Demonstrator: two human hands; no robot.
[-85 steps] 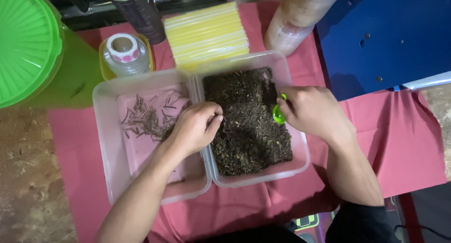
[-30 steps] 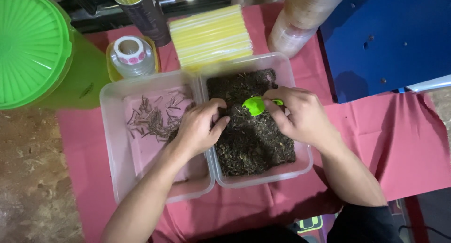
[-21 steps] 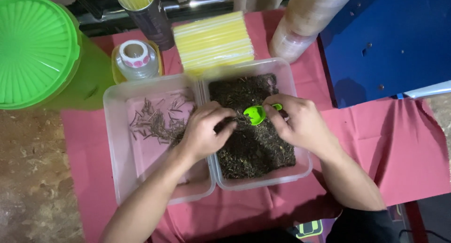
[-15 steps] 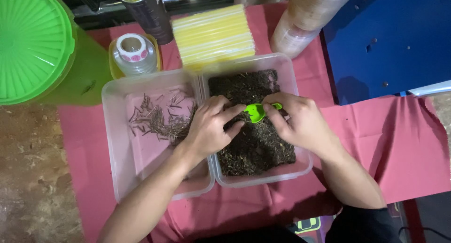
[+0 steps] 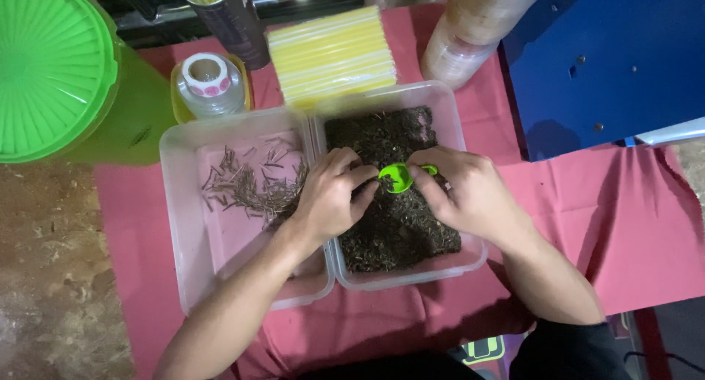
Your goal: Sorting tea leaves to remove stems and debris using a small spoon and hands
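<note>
1. The right hand point(image 5: 466, 193) grips a small green scoop point(image 5: 396, 177) by its short handle, fingers closed on it, and holds it just above the dark dried leaves point(image 5: 389, 218) in the right-hand clear tub point(image 5: 455, 123).
2. The left hand point(image 5: 330, 196) lies across the shared walls of the two tubs, its fingertips point(image 5: 365, 189) curled at the bowl of the scoop and touching or almost touching it; whether they pinch anything cannot be told.
3. The two hands nearly meet over the middle of the right tub, with only the scoop between them.
4. The left-hand clear tub point(image 5: 180, 226) sits wall to wall with the right one and holds a thin scatter of dry stems point(image 5: 250, 185) in its far half; its near half is bare.
5. Both tubs stand on a red cloth point(image 5: 624, 226), which shows open to the right of the tubs and in a narrow strip along their near edge.
6. The far side is crowded: a pack of yellow straws point(image 5: 330, 53) touches the rims of the tubs, and a roll of stickers point(image 5: 208, 82) sits just beyond the left tub's far corner.
7. A green lidded container point(image 5: 51, 71) stands near the left tub's far-left corner, and a stack of clear cups point(image 5: 470, 35) lies near the right tub's far-right corner.
</note>
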